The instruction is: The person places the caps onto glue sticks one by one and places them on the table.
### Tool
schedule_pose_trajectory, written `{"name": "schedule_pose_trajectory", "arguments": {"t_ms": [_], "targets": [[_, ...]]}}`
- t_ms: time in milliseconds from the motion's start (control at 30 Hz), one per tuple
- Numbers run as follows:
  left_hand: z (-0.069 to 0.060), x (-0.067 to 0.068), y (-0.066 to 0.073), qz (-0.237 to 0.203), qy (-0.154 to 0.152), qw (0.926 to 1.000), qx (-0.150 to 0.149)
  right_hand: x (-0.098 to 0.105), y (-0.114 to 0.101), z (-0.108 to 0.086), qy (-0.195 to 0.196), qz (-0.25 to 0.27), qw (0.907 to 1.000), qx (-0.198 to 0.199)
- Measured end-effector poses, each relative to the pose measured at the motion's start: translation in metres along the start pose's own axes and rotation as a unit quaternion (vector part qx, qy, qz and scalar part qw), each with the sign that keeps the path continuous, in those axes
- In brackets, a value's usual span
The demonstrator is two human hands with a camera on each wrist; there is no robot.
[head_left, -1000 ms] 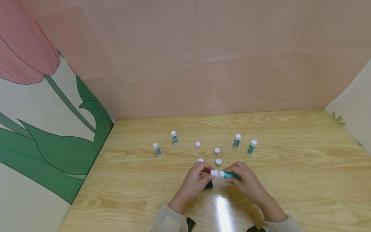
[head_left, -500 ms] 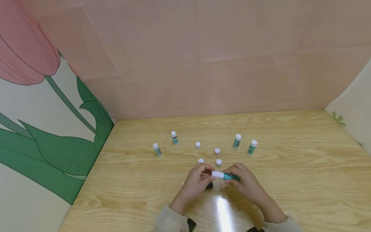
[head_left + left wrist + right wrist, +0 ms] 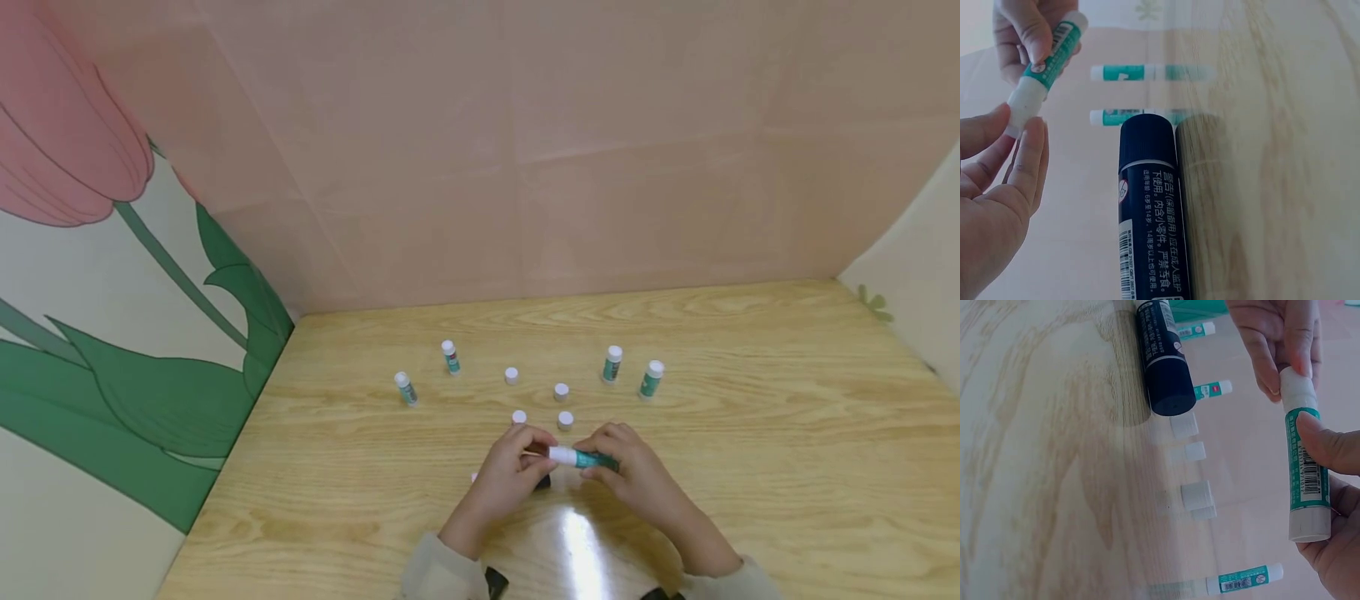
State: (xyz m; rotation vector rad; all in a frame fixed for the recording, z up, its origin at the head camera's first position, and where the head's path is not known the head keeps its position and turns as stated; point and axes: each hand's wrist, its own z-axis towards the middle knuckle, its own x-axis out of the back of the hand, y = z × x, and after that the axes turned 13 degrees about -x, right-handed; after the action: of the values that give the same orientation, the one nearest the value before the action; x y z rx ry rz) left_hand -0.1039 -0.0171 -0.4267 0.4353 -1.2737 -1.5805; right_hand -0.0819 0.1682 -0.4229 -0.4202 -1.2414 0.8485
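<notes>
Between the hands lies a green-and-white glue stick, held level above the table. The left hand pinches its white cap between thumb and fingertips. Around the green barrel curl the thumb and fingers of the right hand. In the left wrist view the cap sits against the barrel, no gap showing. The right wrist view shows the barcode label and the white base. Beside the left hand stands a dark blue tube, mostly hidden in the head view.
Two glue sticks stand at the back left, two more at the right. Several loose white caps, including one and another, rest on the wooden table between them. A pink sheet hangs behind.
The gap seen between the white cap and the glue stick's white collar one second ago has closed. Both hands have stayed in nearly the same place.
</notes>
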Motion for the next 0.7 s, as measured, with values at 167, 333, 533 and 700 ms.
{"name": "schedule_pose_trajectory", "arguments": {"t_ms": [167,333,533,700], "targets": [[-0.001,-0.0002,0.0003,0.003,0.0,1.0,-0.005,-0.0002,-0.0008,-0.0002,-0.002,-0.004,1.0,0.008],[-0.0017,-0.0012,0.0011,0.003,-0.001,1.0,-0.005,-0.0006,-0.0022,-0.001,-0.009,-0.003,0.9999,0.006],[-0.0022,-0.0014,0.0021,0.008,-0.003,1.0,-0.005,-0.0021,-0.0018,-0.0019,-0.006,-0.008,0.9999,0.007],[-0.003,-0.0029,0.0024,0.011,-0.004,0.9999,0.006,-0.0031,-0.0008,-0.0028,-0.002,-0.01,0.9999,0.007]]}}
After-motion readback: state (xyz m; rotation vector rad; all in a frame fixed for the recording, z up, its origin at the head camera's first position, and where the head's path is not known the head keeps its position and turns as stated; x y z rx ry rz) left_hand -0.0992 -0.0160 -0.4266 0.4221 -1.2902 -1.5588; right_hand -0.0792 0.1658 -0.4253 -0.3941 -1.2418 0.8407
